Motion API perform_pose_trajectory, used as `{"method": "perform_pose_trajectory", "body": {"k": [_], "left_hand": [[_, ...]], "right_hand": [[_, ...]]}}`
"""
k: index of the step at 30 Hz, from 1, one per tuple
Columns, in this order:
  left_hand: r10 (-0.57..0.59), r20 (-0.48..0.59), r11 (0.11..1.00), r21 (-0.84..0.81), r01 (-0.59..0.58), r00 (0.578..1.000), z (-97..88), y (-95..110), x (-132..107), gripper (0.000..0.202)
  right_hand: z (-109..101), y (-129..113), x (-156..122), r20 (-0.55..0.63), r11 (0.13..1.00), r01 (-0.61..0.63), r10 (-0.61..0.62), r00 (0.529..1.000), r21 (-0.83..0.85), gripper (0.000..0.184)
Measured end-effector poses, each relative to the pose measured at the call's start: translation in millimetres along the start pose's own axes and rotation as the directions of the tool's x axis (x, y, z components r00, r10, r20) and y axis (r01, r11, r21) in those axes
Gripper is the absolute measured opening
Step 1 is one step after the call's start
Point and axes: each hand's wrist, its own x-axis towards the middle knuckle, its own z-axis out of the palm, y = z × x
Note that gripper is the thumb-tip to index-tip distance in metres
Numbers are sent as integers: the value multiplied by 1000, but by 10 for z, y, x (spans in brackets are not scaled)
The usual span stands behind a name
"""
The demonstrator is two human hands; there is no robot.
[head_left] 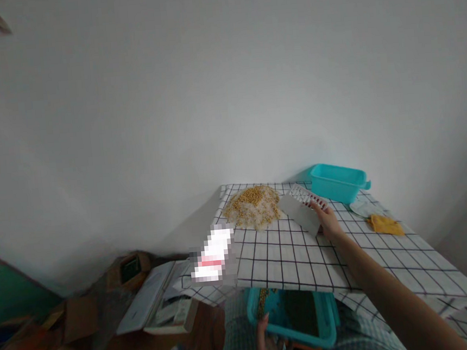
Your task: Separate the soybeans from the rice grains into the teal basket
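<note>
Two hands are at work, both closed on something; the right hand (pixel 326 221) pinches the near end of a white slotted container (pixel 302 211) in a narrow grip, its fingers at the perforated part; the container lies tilted just above or on the checked tablecloth (pixel 265 259), and I cannot tell whether its lower edge touches the cloth; just left of it sits a mound of yellow and whitish grains (pixel 252 206), spread at its margins; the left hand (pixel 270 349), below the table edge, holds the near rim of a lower teal tub (pixel 299 335), thumb over the rim and the other fingers partly hidden beneath; yellowish grains lie at the tub's left end, with a dark greenish area farther right.

Behind the right hand, near the wall (pixel 226 88), stands an upper teal tub (pixel 337 190); a clear plastic piece (pixel 365 208) and a yellow cloth-like item (pixel 386 225) lie to its right; the right forearm crosses the cloth, hiding part of it; the table edge covers the lower tub's far side; a pixelated patch (pixel 213 256) blocks the table's left side; boxes (pixel 170 316) crowd the floor.
</note>
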Motion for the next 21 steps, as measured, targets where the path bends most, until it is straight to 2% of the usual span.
{"method": "perform_pose_trajectory", "body": {"k": [5,16,21], "left_hand": [[6,23,1000,-4,-6,1000,-8,1,-11,27],[29,-36,999,15,-28,999,51,-4,-60,26],[36,-42,999,29,-35,998,69,-3,-94,27]], "right_hand": [[-11,6,18,2,1000,13,-13,1000,-3,48],[8,-57,-41,39,1000,5,-4,999,-26,44],[-17,-60,-24,29,999,41,-41,999,-7,43]]}}
